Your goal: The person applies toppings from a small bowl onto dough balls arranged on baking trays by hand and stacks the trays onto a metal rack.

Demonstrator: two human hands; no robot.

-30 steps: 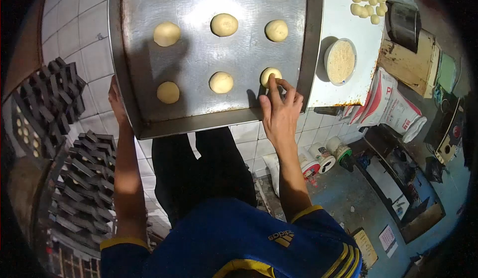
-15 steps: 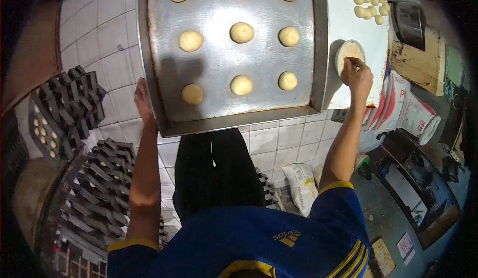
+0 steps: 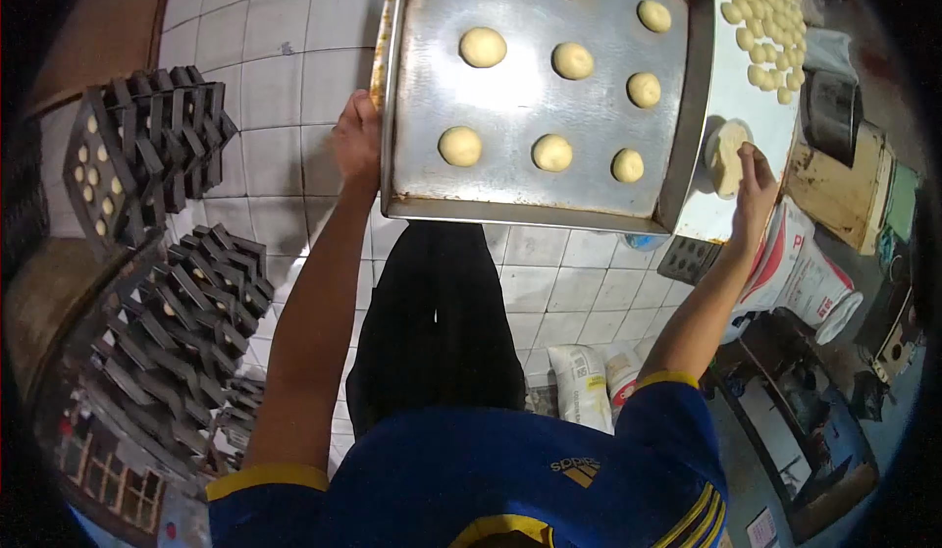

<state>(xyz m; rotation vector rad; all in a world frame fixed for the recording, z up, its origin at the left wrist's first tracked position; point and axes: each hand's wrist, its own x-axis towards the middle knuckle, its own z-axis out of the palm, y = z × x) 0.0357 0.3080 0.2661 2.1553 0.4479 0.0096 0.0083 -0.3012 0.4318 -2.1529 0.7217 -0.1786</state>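
A deep metal baking tray (image 3: pixel 530 212) holds rows of round dough balls (image 3: pixel 552 153) spaced apart on its floor. Gripping the tray's left side wall is my left hand (image 3: pixel 357 141), its fingers partly hidden behind the rim. At the right, my right hand (image 3: pixel 754 190) pinches the near rim of a small bowl (image 3: pixel 726 158) of pale contents, thumb and fingers close together. The bowl is on the white table top (image 3: pixel 708 216), right beside the tray's right wall.
Many smaller dough balls (image 3: pixel 760 18) cluster at the table's far right. Stacked dark baking pans (image 3: pixel 182 322) stand at the left on the tiled floor (image 3: pixel 280 33). Printed sacks (image 3: pixel 800 268) lie at the right, and another sack (image 3: pixel 581 386) stands below.
My left hand has moved up and now holds the tray's side wall. My right hand has shifted from inside the bowl to its rim. The whole view has turned somewhat.
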